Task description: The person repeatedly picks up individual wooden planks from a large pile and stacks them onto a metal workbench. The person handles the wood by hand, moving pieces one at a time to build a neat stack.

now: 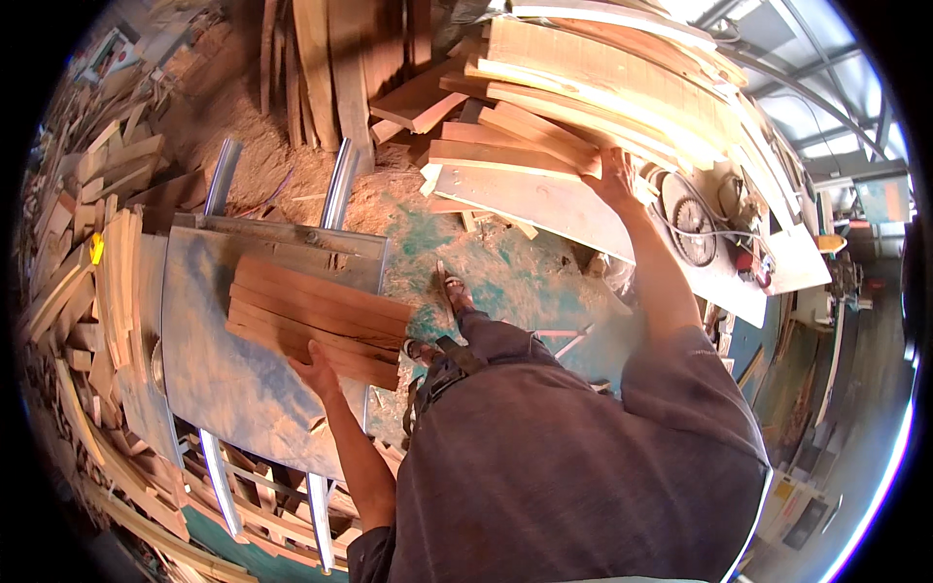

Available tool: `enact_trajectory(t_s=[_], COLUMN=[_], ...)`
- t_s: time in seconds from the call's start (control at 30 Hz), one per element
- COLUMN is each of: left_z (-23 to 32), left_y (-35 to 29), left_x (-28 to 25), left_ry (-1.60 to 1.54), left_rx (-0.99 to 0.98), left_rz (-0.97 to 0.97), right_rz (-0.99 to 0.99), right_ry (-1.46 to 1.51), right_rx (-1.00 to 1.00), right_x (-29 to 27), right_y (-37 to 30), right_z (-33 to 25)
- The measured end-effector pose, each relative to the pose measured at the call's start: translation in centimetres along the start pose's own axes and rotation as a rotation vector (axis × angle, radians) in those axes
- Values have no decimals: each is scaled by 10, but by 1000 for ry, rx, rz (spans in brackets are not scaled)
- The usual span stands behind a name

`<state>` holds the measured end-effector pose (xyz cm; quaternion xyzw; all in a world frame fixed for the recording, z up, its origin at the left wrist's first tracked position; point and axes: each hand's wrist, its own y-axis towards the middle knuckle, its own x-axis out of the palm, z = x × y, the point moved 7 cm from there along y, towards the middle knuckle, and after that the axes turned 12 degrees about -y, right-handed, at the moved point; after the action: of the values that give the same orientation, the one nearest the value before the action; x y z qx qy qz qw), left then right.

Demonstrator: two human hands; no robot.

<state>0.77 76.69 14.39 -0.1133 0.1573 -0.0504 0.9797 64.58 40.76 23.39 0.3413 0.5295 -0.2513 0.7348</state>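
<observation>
On the metal saw table (219, 389) to my left lies a row of reddish-brown boards (321, 316), side by side, with cracks along the grain. My left hand (318, 374) is at their near edge, thumb and fingers apart, touching the wood without wrapping round it. Out to the right, my right hand (615, 182) is closed round the end of a pale wooden board (539, 134). That board rests on other planks beside the big lumber stack, and the fingers' far side is partly hidden.
A tall stack of pale planks (603, 58) fills the far right. Beside it are a pulley wheel (692, 228) and cables. Offcuts (117, 165) are heaped at the left. Metal rails (338, 185) extend from the saw table. Sawdust covers the green floor (515, 262) around my feet.
</observation>
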Motion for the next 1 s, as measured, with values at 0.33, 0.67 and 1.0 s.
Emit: enact_trajectory(t_s=[0.33, 0.67, 1.0], left_z=[-28, 23, -42], left_y=[2, -26, 4], left_x=[-5, 20, -18], left_ry=[-106, -160, -125], left_rx=[-92, -27, -11], left_rz=[95, 16, 98], right_rz=[118, 77, 82], right_ry=[288, 529, 561], right_rx=[55, 1262, 1448], right_x=[-81, -37, 71], right_y=[-95, -309, -243], right_z=[-9, 88, 198])
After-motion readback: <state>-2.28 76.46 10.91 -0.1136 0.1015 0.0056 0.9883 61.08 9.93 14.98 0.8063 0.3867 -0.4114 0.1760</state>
